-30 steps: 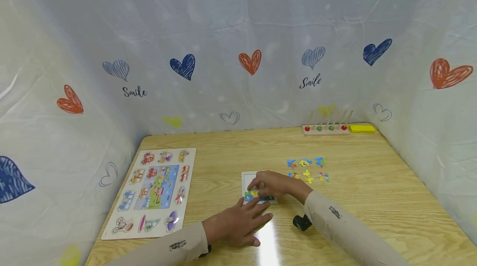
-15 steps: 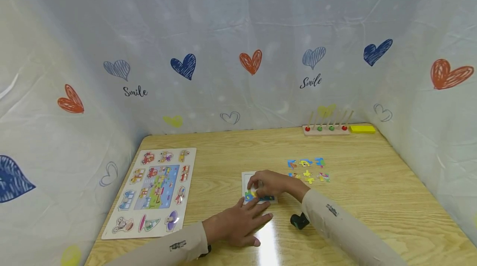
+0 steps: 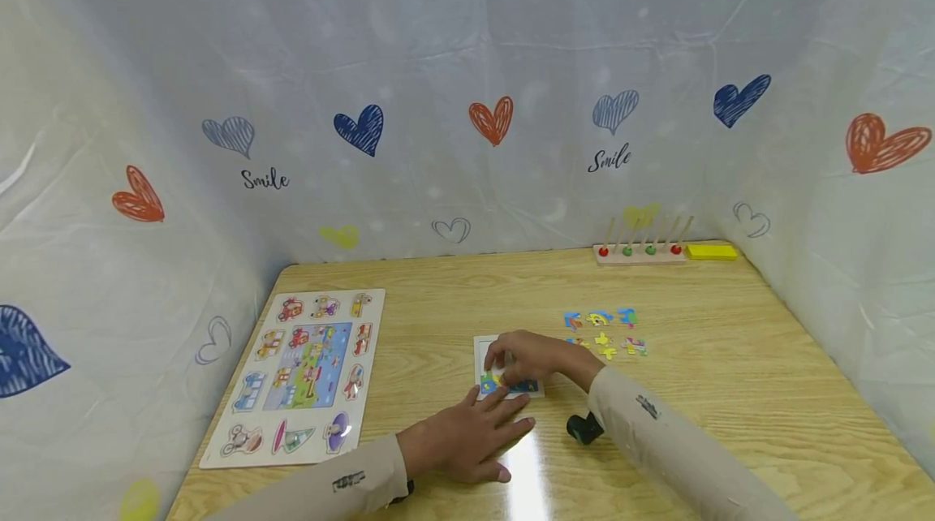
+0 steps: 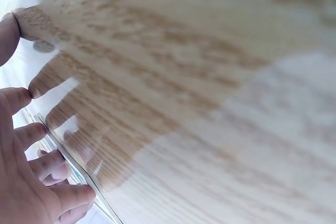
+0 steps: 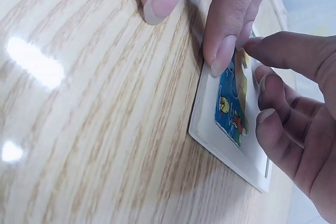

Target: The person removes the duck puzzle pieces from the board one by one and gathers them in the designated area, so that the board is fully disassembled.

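A small white puzzle tray [image 3: 479, 349] lies on the table before the person; a colourful strip of joined pieces [image 5: 231, 103] fills its near side. The left hand [image 3: 478, 433] is spread flat, its fingertips resting on the tray's near edge. Over the tray bends the right hand [image 3: 522, 359], thumb and fingers curled about a yellowish puzzle piece [image 5: 243, 60] beside the laid strip. Fingers partly hide that piece. In the left wrist view, the left fingers [image 4: 44, 163] touch the tray's edge.
Several loose jigsaw pieces [image 3: 601, 318] lie in two rows right of the tray. A large vehicle picture board [image 3: 371, 359] is at left. At the back right stand a pegged bead rack [image 3: 639, 259] and a yellow block [image 3: 712, 252]. Printed curtains enclose the table.
The right hand and forearm have shifted slightly left, with small finger movements over the tray. The left hand stays still.
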The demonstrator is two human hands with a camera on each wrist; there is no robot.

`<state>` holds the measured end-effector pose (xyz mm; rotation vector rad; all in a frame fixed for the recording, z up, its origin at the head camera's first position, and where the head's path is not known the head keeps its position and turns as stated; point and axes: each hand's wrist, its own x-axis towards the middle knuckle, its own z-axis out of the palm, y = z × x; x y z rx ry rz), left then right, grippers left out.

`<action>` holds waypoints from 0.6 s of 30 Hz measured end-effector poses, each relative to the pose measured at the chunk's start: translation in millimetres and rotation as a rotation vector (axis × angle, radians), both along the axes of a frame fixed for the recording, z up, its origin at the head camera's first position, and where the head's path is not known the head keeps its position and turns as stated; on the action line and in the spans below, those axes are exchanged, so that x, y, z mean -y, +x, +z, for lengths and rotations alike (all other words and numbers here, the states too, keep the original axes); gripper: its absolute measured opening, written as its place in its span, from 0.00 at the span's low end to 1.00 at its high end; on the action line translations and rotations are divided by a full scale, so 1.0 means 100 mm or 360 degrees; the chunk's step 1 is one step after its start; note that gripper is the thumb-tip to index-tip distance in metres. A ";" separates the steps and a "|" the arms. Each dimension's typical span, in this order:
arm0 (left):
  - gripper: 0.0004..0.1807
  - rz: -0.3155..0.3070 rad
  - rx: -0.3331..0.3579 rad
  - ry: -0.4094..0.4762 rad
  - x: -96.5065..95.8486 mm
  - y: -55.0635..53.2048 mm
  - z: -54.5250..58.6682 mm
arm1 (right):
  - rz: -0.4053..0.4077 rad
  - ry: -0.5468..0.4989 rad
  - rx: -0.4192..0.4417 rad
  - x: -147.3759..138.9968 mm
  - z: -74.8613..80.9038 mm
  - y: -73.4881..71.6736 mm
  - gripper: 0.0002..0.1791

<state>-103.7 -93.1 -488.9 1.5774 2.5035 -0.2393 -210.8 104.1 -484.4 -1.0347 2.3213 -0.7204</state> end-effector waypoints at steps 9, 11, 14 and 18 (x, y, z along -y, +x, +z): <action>0.39 -0.0020 -0.0057 0.0003 0.00 0.00 -0.01 | 0.0022 -0.0011 0.0041 0.03 0.04 -0.01 0.13; 0.39 -0.0019 -0.0059 0.0001 0.00 0.00 -0.01 | 0.0030 -0.0021 0.0038 0.03 0.04 -0.02 0.13; 0.39 -0.0022 -0.0056 0.0003 0.00 0.00 -0.01 | 0.0025 -0.0027 0.0039 0.04 0.03 -0.02 0.13; 0.39 -0.0034 -0.0041 0.0017 0.00 0.00 -0.01 | -0.0003 -0.0012 0.0058 0.04 0.00 -0.03 0.11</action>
